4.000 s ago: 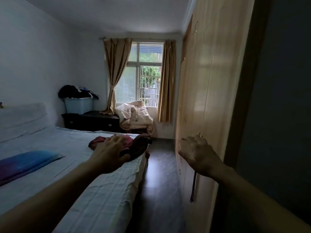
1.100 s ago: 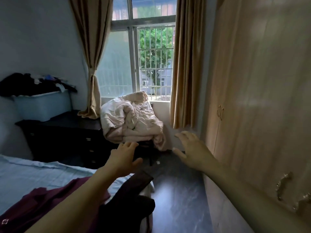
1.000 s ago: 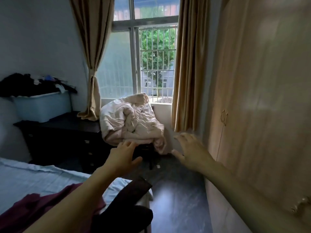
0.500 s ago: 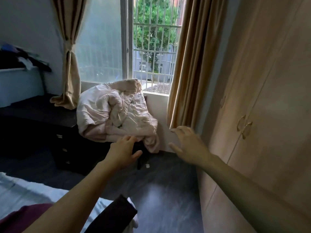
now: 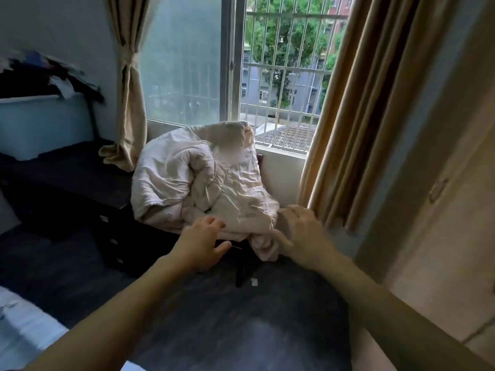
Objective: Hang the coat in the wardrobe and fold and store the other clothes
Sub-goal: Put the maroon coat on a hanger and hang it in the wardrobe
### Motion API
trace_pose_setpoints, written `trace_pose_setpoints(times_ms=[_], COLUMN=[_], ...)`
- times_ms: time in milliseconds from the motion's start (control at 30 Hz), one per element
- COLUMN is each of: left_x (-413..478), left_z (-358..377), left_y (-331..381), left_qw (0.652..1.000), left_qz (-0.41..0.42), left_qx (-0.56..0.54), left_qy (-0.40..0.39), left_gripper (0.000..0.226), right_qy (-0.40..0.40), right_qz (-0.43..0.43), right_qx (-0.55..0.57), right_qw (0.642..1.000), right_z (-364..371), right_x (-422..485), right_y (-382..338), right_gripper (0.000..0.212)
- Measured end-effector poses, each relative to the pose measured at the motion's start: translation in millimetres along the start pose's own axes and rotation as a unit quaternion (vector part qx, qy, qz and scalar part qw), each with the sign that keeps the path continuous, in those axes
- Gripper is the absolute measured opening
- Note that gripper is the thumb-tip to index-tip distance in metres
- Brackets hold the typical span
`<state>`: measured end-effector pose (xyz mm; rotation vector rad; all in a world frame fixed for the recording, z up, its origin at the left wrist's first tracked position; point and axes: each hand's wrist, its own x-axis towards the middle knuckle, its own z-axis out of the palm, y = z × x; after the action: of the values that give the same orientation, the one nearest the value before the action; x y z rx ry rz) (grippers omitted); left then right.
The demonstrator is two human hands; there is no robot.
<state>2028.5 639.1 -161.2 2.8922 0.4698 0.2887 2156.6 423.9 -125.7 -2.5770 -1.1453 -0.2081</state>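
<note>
Both hands [image 5: 249,241] spread at crumpled coat [image 5: 203,178].

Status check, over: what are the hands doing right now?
Left hand open, right hand open, both empty. Pale padded coat heaped under the window, hands at its lower edge, no grip visible. Nothing in between.

Crumpled matt cloth bundle [image 5: 203,180]; glossy wood wardrobe [image 5: 442,215].

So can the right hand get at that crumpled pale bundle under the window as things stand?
Probably yes. The right hand is open and right at the pale bundle, by its lower right edge, with nothing between them. Contact cannot be told.
</note>
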Motion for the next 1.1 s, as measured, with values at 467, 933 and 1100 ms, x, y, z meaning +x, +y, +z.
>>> trace_pose_setpoints(times_ms=[467, 933, 1100], left_x=[199, 216, 207], left_z=[49, 30, 10], left_y=[-29, -171, -243], left_qw=[0.978, 0.915, 0.887], left_qz=[-0.201, -0.394, -0.45], left_qx=[0.048, 0.068, 0.049], left_qy=[0.01, 0.054, 0.097], left_gripper=[0.054, 0.056, 0.054], right_qy=[-0.087, -0.161, -0.166], right_qz=[-0.191, -0.359, -0.434], right_qx=[0.021, 0.065, 0.057], right_qw=[0.978, 0.917, 0.884], right_z=[78, 161, 190], right_x=[274, 430, 480], right_y=[89, -46, -127], right_gripper=[0.056, 0.077, 0.057])
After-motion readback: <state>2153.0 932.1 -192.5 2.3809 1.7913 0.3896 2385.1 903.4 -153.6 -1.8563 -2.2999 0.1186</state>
